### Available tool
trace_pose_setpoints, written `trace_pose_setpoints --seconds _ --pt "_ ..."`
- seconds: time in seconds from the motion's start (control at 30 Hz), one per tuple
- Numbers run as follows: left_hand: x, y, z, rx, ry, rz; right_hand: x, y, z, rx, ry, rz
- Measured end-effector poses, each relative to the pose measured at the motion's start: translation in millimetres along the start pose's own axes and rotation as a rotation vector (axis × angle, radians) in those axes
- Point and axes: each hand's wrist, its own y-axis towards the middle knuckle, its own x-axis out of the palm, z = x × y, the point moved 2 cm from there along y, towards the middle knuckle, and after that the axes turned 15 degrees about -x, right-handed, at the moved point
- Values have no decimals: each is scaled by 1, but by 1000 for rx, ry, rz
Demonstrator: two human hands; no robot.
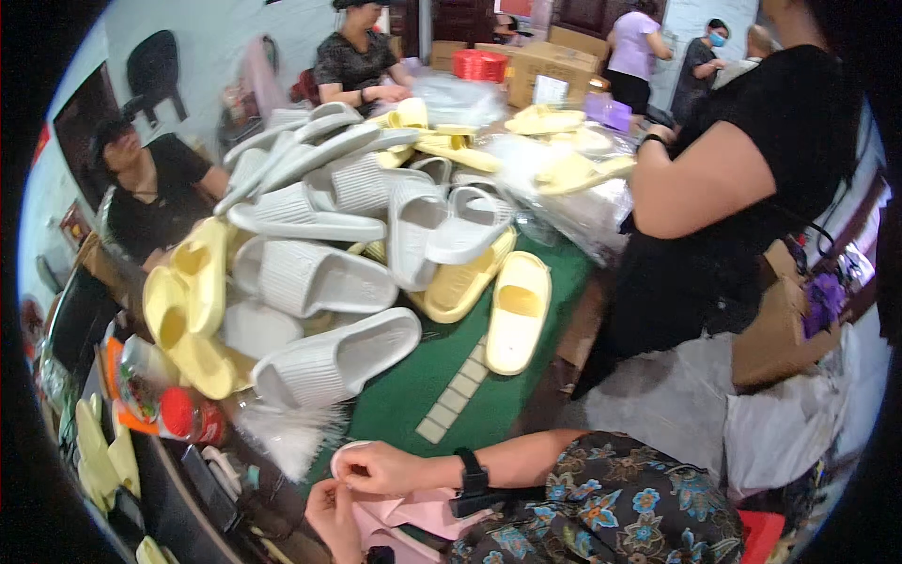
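Note:
Low in the middle, my right hand [383,468] and my left hand [333,519] come together with their fingertips pinched. What lies between the fingers is too small to make out. A pale rounded edge [344,452] shows just beyond my right fingers. Pink material [413,510] lies under both hands; its kind is unclear. Beyond them, grey slippers [340,354] with ribbed straps are heaped on the green table mat [395,414]. A pale yellow slipper [519,315] lies to the right of the heap, near a strip of cream squares [453,395].
White thin strands [291,437] and a red-lidded jar [188,414] are at the table's left edge. One person [150,188] sits left, another [362,61] far, and one in black [733,169] stands right. Cardboard boxes [554,70] stand at the back.

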Motion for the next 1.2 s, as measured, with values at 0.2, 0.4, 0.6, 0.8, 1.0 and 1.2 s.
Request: trace_pose_setpoints --seconds 0.2,0.4,0.6,0.8,1.0,1.2 --pt "10 9 -18 136 -60 101 -3 0 -11 -8 19 -61" --pt "11 6 -14 122 -115 120 -2 -4 -8 44 41 23" --pt "8 8 -21 199 -60 149 -3 -2 -8 126 194 4" --pt "4 2 -7 210 51 131 3 4 -11 278 -51 -116" --pt "15 7 -11 325 -115 83 -1 -2 0 187 -34 3" --pt "-85 -43 0 395 136 486 -12 -12 -11 28 -99 33"
